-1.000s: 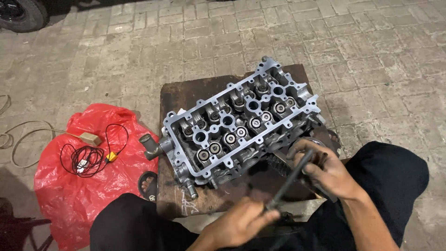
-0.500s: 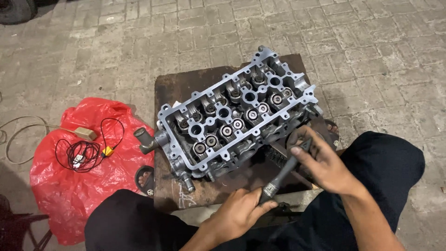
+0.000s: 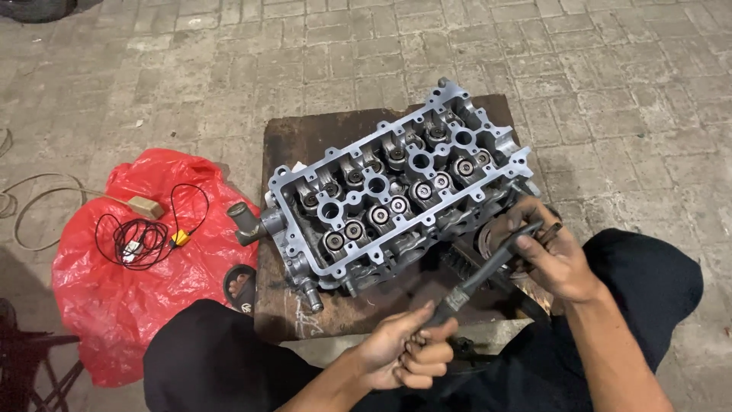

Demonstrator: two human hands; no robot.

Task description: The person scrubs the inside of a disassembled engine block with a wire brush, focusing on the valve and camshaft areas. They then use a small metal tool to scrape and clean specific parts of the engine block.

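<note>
both hands grip a black tool bar (image 3: 488,263), left hand (image 3: 404,355) fisted low, right hand (image 3: 553,255) steadying beside a cylinder head (image 3: 396,187) resting on a board (image 3: 305,137).

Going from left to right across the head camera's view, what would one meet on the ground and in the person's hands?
Red plastic bag with black wires on it → grey cylinder head on a dark board → left hand gripping the long black tool → right hand at the tool's far end.
</note>
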